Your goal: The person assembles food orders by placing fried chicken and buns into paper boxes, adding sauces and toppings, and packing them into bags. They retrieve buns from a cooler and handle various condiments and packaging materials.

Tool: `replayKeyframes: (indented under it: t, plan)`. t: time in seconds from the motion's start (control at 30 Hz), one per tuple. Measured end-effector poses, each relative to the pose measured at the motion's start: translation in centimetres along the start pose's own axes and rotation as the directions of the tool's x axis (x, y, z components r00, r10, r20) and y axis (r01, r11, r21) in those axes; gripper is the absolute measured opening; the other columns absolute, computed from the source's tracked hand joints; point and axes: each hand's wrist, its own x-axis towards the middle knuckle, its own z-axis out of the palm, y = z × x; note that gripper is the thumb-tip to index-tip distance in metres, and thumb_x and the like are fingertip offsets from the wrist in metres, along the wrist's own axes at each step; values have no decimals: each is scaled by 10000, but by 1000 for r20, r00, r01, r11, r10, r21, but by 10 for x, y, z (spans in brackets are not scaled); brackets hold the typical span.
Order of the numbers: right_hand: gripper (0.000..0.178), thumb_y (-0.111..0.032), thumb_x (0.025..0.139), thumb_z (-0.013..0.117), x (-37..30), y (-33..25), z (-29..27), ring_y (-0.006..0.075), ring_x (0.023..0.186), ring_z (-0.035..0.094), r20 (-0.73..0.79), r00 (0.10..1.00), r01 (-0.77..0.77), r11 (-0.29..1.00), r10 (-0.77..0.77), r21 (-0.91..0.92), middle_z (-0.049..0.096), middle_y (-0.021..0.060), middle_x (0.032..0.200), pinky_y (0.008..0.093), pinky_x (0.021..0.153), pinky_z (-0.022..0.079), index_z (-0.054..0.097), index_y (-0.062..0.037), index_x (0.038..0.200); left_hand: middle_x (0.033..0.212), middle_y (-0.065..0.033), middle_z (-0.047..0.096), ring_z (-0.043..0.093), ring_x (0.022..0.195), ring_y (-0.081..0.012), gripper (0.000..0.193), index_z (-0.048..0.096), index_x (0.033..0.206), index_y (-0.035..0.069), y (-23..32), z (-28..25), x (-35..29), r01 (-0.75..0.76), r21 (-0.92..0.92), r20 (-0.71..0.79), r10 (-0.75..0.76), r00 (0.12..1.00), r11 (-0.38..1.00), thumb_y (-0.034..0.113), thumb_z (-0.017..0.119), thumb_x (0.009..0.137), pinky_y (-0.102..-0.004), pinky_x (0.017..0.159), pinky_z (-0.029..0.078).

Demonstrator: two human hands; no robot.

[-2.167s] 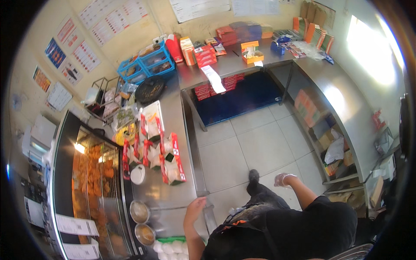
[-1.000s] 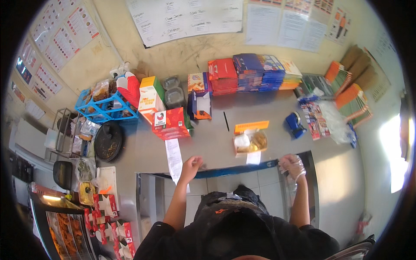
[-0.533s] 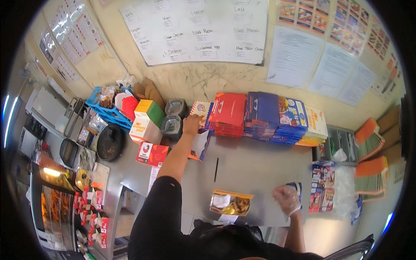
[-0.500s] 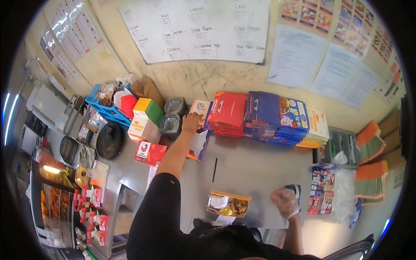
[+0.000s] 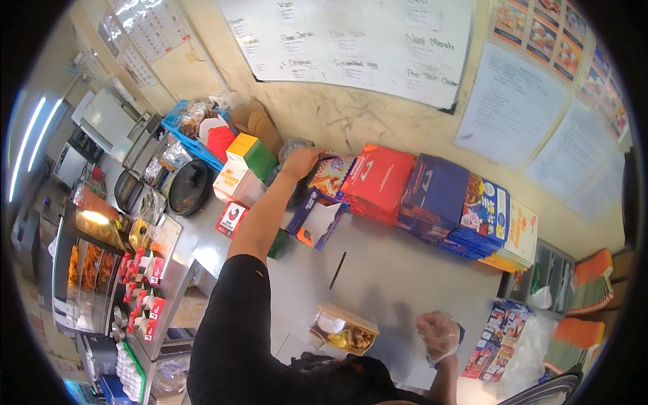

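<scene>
My bare left hand (image 5: 302, 164) reaches to the back of the steel counter. Its fingers curl over the far left edge of a flat printed carton (image 5: 332, 177) with a food picture; the thumb is hidden. Just in front stands an open blue and orange box (image 5: 318, 221) with a pale inside. My right hand (image 5: 437, 335), in a clear plastic glove, is closed above the counter at the right. Something dark blue shows at its edge, too hidden to name. Between my arms, close to my body, lies an open brown food box (image 5: 344, 332) holding yellow and brown food and something white.
Stacked red cartons (image 5: 379, 177) and blue cartons (image 5: 439, 192) line the wall. A thin black stick (image 5: 338, 270) lies mid-counter. Left are a blue basket (image 5: 191, 138), a black lidded pan (image 5: 190, 187) and a glass food warmer (image 5: 91, 270). A grey divided bin (image 5: 543, 277) stands right.
The view has turned and shifted. My left hand has moved to the left edge of the printed carton, and the open blue box shows more fully. My right hand stays closed.
</scene>
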Motion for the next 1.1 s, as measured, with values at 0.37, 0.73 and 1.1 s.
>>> replayKeyframes:
  t: [0.37, 0.73, 1.1]
  plan:
    - [177, -173, 923, 753, 35, -62, 68, 260, 779, 699, 121, 919, 377, 926, -377, 23, 726, 123, 851, 368, 722, 548, 726, -23, 1014, 1126, -116, 703, 711, 933, -204, 516, 442, 1514, 103, 47, -230, -207, 69, -899, -298, -721, 626, 431, 149, 592, 1022, -340, 789, 575]
    - [646, -295, 856, 814, -135, -295, 378, 348, 1315, 555, 532, 51, 885, 285, -845, 369, 547, 155, 1488, 458, 1089, 482, 603, -117, 1440, 937, -155, 782, 748, 820, -239, 260, 764, 1127, 26, 221, -346, -640, 799, -417, -426, -870, 248, 432, 160, 755, 905, -347, 759, 573]
    - [349, -246, 805, 853, -465, -287, 606, 367, 1172, 598, 699, -510, 712, 209, -502, 670, 626, 158, 1265, 457, 1023, 491, 707, -94, 1084, 874, -147, 781, 763, 774, -307, 249, 767, 1012, 76, 368, -424, -999, 903, -429, -538, -798, -270, -17, 231, 845, 834, -382, 708, 575]
